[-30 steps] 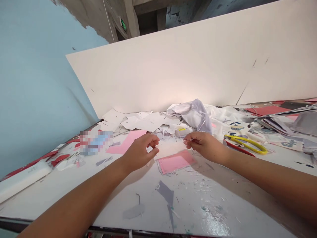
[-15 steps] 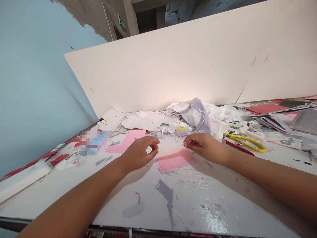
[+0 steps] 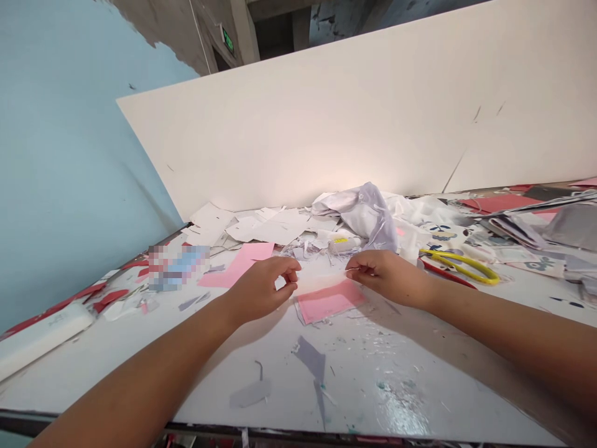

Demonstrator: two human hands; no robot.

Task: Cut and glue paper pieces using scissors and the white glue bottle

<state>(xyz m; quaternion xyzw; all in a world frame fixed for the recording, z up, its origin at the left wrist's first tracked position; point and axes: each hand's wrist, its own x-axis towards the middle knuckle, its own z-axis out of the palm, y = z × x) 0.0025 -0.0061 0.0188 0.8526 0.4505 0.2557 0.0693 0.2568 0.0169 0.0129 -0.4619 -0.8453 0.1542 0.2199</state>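
Observation:
My left hand (image 3: 261, 286) and my right hand (image 3: 389, 274) face each other over the table, thumb and fingers pinched. Stretched between them is a thin, whitish translucent sheet (image 3: 319, 282), each hand gripping one end. Its exact material is hard to make out. Just below the sheet lies a pink rectangular piece (image 3: 331, 303) with grey edges showing beneath it. Behind my left hand rests a larger pink piece (image 3: 240, 261). A clear bottle with a yellow label (image 3: 344, 242) lies beyond the sheet, among thin scraps.
Yellow-handled scissors (image 3: 466, 266) lie right of my right hand, beside a red handle (image 3: 448, 275). White card pieces (image 3: 270, 227) and crumpled lilac fabric (image 3: 373, 214) are heaped against a white panel (image 3: 317, 130). A white roll (image 3: 46, 336) lies at left. Grey scraps (image 3: 310, 361) lie in front.

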